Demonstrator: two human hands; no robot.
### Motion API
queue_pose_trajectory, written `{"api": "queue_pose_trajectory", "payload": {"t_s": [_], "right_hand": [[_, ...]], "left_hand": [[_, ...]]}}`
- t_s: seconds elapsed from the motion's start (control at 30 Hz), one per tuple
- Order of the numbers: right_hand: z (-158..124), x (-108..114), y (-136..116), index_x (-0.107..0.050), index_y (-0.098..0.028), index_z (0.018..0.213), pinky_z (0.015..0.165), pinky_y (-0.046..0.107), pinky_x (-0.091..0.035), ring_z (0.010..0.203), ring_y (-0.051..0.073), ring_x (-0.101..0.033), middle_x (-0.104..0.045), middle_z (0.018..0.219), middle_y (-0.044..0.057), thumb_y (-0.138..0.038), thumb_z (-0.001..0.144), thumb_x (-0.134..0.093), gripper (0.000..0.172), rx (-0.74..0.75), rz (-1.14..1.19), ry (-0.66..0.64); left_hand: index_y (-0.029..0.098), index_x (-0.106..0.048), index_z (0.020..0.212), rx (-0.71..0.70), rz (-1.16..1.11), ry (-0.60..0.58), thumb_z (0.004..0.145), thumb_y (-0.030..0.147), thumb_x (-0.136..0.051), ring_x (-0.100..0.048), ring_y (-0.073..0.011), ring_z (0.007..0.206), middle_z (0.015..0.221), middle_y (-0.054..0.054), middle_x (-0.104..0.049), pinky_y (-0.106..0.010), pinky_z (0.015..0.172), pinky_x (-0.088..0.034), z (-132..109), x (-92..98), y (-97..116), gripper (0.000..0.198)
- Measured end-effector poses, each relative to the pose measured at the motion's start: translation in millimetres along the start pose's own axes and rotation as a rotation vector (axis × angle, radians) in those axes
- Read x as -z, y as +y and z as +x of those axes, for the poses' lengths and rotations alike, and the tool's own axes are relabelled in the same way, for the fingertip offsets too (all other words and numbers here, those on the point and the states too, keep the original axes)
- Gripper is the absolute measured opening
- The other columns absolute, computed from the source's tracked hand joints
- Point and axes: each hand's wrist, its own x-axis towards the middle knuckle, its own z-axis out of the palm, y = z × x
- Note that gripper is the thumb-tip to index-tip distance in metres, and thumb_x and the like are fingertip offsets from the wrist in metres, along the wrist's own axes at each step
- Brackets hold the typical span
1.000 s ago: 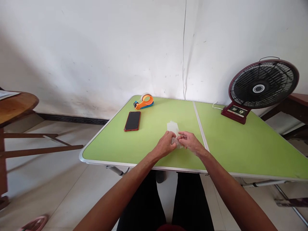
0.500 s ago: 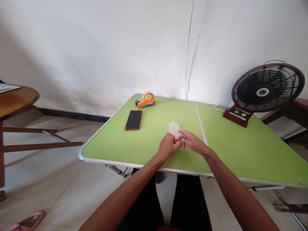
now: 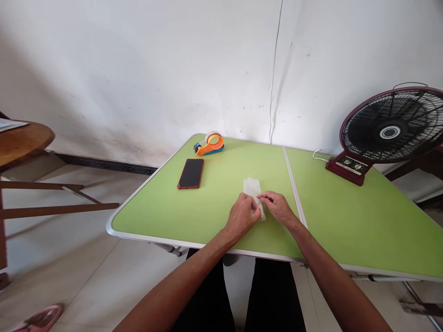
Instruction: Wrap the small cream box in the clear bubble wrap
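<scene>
A small pale, translucent packet (image 3: 252,187) lies on the green folding table (image 3: 207,203), near its middle seam. My left hand (image 3: 243,216) rests on the packet's near end with its fingers curled in a pinch. My right hand (image 3: 276,207) meets it from the right, fingers also pinched on the packet's near edge. The near part of the packet is hidden under my fingers.
A red-cased phone (image 3: 190,173) lies face up to the left. An orange tape dispenser (image 3: 209,144) sits at the far edge. A dark red table fan (image 3: 387,131) stands at the back right. A wooden table (image 3: 20,143) is at the far left.
Both hands have stayed pinched on the packet. The packet now lies flatter on the table, and the view has shifted slightly.
</scene>
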Motion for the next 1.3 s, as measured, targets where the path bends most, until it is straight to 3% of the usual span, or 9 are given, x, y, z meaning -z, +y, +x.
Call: {"api": "queue_pose_trajectory", "payload": {"t_s": [0.17,0.23,0.33,0.47,0.6,0.83,1.03,1.17,1.3], "right_hand": [[5.4,-1.8,-0.9,-0.071,-0.015,0.084,0.069,0.028,-0.047,0.073,0.017,-0.061,-0.07,0.079,0.005,-0.025,0.084,-0.046,0.026,0.003,-0.045,-0.052],[5.9,0.1,-1.5,-0.071,-0.015,0.083,0.069,0.028,-0.047,0.072,0.017,-0.061,-0.069,0.077,0.004,-0.026,0.083,-0.047,0.026,-0.015,-0.002,-0.098],[7.9,4.5,-1.5,-0.071,-0.015,0.085,0.072,0.029,-0.049,0.076,0.017,-0.062,-0.07,0.08,0.004,-0.029,0.081,-0.051,0.025,-0.073,0.044,-0.101],[21.2,8.6,2.0,-0.067,-0.011,0.1,0.065,0.028,-0.05,0.068,0.015,-0.061,-0.07,0.093,0.009,-0.032,0.079,-0.056,0.031,-0.252,-0.013,0.025],[47.0,4.1,5.5,-0.063,-0.009,0.109,0.055,0.026,-0.048,0.062,0.015,-0.061,-0.069,0.101,0.012,-0.035,0.073,-0.065,0.044,-0.36,-0.005,-0.036],[72.0,-9.2,4.1,-0.064,-0.012,0.07,0.052,0.023,-0.041,0.057,0.013,-0.054,-0.063,0.064,-0.001,-0.028,0.062,-0.07,0.019,-0.322,0.144,-0.144],[48.7,-7.1,-0.6,-0.072,-0.015,0.082,0.062,0.027,-0.045,0.064,0.015,-0.058,-0.068,0.072,0.0,-0.038,0.068,-0.071,0.027,-0.185,0.447,-0.093],[25.8,-3.6,-11.3,-0.073,-0.016,0.085,0.069,0.029,-0.047,0.07,0.016,-0.06,-0.07,0.078,0.002,-0.039,0.072,-0.071,0.027,-0.114,0.52,-0.097],[2.6,-1.0,-23.3,-0.072,-0.017,0.081,0.07,0.029,-0.047,0.071,0.016,-0.06,-0.068,0.077,0.002,-0.037,0.079,-0.064,0.022,0.013,0.377,-0.084]], "left_hand": [[0.025,-0.05,0.126,-0.217,0.141,-0.02,0.077,0.015,-0.052,-0.059,-0.0195,0.098,0.145,-0.008,-0.039,-0.031,0.08,-0.049,-0.8,1.6,-4.8,0.05],[0.025,-0.051,0.125,-0.276,0.196,-0.053,0.079,0.013,-0.05,-0.057,-0.0216,0.103,0.139,-0.007,-0.048,-0.033,0.084,-0.048,0.3,3.0,-5.9,0.048],[0.021,-0.061,0.107,-0.278,0.232,-0.115,0.083,0.016,-0.047,-0.058,-0.0231,0.098,0.108,-0.006,-0.067,-0.034,0.084,-0.047,2.1,5.0,-5.7,0.028],[0.021,-0.063,0.091,-0.257,0.244,-0.13,0.084,0.017,-0.046,-0.057,-0.0225,0.093,0.097,-0.005,-0.069,-0.032,0.079,-0.046,2.3,6.6,-3.6,0.018],[0.021,-0.061,0.089,-0.247,0.243,-0.125,0.082,0.017,-0.047,-0.057,-0.022,0.091,0.095,-0.004,-0.069,-0.031,0.076,-0.045,1.4,6.6,-3.0,0.017],[0.02,-0.06,0.083,-0.223,0.222,-0.116,0.081,0.016,-0.047,-0.055,-0.021,0.087,0.092,-0.004,-0.068,-0.03,0.075,-0.043,0.6,7.2,-2.9,0.014],[0.021,-0.062,0.085,-0.183,0.188,-0.086,0.082,0.016,-0.049,-0.057,-0.0216,0.09,0.092,-0.005,-0.067,-0.03,0.077,-0.044,-1.5,3.1,-3.7,0.015],[0.022,-0.059,0.1,-0.094,0.101,0.081,0.079,0.019,-0.055,-0.058,-0.0201,0.093,0.11,-0.006,-0.059,-0.03,0.078,-0.047,-7.6,-4.9,-5.0,0.022],[0.018,-0.052,0.109,-0.01,0.039,0.26,0.076,0.024,-0.061,-0.056,-0.0239,0.098,0.106,-0.009,-0.055,-0.037,0.084,-0.048,-11.9,-11.1,-8.0,0.035]]}}
